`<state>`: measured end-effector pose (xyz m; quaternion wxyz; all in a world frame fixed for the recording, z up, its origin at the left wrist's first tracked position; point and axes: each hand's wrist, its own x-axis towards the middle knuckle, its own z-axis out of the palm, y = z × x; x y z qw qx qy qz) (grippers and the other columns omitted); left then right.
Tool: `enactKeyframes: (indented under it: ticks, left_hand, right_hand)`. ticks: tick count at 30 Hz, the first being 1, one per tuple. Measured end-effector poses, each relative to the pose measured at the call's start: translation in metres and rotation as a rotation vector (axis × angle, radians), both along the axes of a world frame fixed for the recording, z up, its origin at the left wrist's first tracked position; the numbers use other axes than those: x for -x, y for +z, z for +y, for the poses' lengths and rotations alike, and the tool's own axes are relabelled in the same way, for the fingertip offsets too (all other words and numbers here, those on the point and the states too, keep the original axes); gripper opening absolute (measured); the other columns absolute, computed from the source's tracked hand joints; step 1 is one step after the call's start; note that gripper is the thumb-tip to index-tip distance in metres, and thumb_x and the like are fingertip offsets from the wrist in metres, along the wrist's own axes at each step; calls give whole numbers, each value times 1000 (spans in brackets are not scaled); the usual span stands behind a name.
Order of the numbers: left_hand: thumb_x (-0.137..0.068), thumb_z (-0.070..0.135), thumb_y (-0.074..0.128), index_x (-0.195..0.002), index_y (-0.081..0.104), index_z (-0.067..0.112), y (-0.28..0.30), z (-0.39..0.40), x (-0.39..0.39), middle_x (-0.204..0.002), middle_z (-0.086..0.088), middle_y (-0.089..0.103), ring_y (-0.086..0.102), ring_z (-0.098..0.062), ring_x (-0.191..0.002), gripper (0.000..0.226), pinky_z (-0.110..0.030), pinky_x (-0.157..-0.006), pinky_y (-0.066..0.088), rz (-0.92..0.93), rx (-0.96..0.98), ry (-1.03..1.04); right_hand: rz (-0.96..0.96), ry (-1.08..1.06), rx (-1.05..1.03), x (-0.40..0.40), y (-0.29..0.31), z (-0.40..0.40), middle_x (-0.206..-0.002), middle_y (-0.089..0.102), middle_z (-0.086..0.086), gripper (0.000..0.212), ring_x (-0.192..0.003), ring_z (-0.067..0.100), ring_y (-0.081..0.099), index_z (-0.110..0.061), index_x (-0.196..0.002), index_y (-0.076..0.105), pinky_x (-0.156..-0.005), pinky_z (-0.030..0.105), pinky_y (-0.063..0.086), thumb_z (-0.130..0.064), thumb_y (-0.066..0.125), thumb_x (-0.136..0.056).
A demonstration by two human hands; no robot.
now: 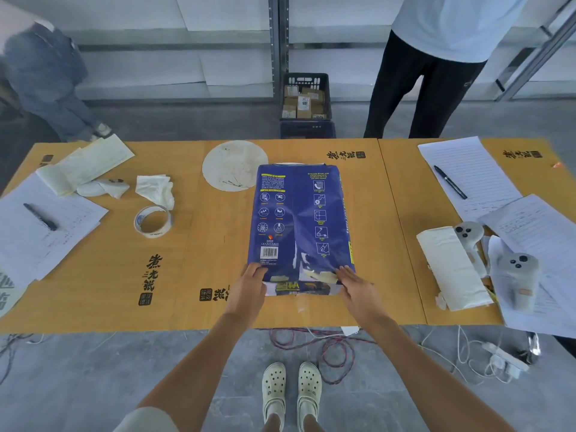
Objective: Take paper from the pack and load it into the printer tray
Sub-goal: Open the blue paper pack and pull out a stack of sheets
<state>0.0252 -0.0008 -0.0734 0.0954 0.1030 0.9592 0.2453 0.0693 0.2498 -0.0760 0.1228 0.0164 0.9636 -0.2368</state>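
Note:
A blue pack of paper lies flat in the middle of the wooden table, its long side running away from me. Its near end is torn, with flaps and strips of pale tape showing. My left hand grips the near left corner of the pack. My right hand rests with spread fingers on the near right corner, over the torn wrapper. No printer or tray is in view.
A tape roll, crumpled tissue and a round white disc lie left of the pack. Sheets with pens sit at both table ends. Two grey controllers and a white wrapped bundle lie right. A person stands beyond the table. Cables lie on the floor.

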Motion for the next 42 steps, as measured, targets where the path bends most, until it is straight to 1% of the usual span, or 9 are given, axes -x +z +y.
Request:
enactKeyframes:
  ticks: [2,5,8,14,23,28,32,37,42]
  left_hand:
    - [-90,2,44,-113,62,2,1,-7,3,-112,-12,61,55,-24,-106,29,-32,-81,48,6,-83,90]
    - [-91,8,49,-83,67,6,2,-14,3,-76,-9,63,54,-23,-65,19,-24,-53,37,-23,-225,290]
    - [-87,7,57,-50,39,16,4,-19,9,-44,2,34,27,-13,-44,42,-17,-40,19,-45,-379,525]
    - [-84,13,61,-56,42,7,1,-22,28,-57,-10,36,31,-19,-58,34,-28,-54,21,-223,-518,830]
    - [-81,6,64,-50,55,17,-1,-20,50,-60,-3,59,61,-28,-67,34,-39,-69,56,-391,-657,1124]
    - [-83,14,65,-57,59,14,-6,-20,52,-64,-10,61,57,-27,-63,26,-36,-61,53,-352,-528,1087]
    - [-80,9,57,-51,42,10,-11,-19,50,-53,-9,33,29,-21,-54,33,-26,-51,18,-321,-450,954]
    - [-68,5,68,-79,51,14,3,-20,47,-65,1,48,42,-19,-57,22,-26,-47,30,-184,-365,904]
    - [-66,-14,46,-66,50,10,14,-15,50,-63,-3,51,43,-19,-57,25,-24,-45,27,-25,-210,577]
  right_hand:
    - [78,-173,110,2,7,4,-82,70,11,24,-63,22,61,-9,-108,67,-54,26,40,-13,51,-91]
    - [151,-437,289,6,12,13,-39,33,-9,39,-37,9,26,-21,-49,53,-38,18,18,-14,60,-87]
    - [136,-600,373,9,13,20,-43,27,-1,49,-45,10,24,-15,-45,33,-44,19,13,-16,61,-84]
    - [68,-840,480,20,7,24,-63,59,33,37,-70,48,62,13,-64,57,-65,54,56,-17,61,-84]
    - [-89,-1120,576,38,-1,26,-82,69,30,23,-65,34,68,11,-75,67,-63,37,60,-12,65,-80]
    - [-119,-1162,513,43,-4,26,-55,62,7,17,-48,18,62,6,-73,69,-67,53,59,-10,67,-79]
    - [-111,-1074,437,44,-2,24,-69,70,23,21,-50,24,62,4,-66,69,-65,53,58,-12,62,-78]
    - [-97,-946,260,41,10,23,-69,61,3,19,-62,19,55,-10,-81,68,-47,23,39,-27,68,-74]
    - [0,-718,1,44,22,12,-62,53,6,8,-58,25,49,-10,-70,55,-46,21,32,-4,59,-74]
